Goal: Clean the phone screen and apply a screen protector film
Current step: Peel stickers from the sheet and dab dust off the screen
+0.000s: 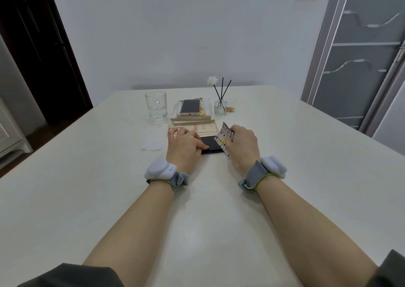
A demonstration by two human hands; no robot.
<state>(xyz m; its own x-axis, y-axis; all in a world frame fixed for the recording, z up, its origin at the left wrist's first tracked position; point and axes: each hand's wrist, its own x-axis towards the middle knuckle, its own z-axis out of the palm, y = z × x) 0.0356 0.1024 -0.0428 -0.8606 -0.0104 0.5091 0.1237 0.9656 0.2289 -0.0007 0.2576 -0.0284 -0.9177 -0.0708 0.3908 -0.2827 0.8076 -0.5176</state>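
While the left hand [186,143] lies flat, fingers pressed down on the black phone [210,144] in the middle of the cream table [87,177], the right hand [242,145] pinches a printed card [224,138] tilted against the phone's right edge. Its small pictures and yellow mark are too fine to read. Behind sits a packet [197,128] with illegible red writing, a gold phone [190,107], a glass mug [156,105] and a reed diffuser [220,107].

Nothing here reads clearly to me: the small printed card [224,138] in my right hand [242,146] shows only tiny pictures, and red marks on the clear flat packet [198,128] just behind it are too blurred.
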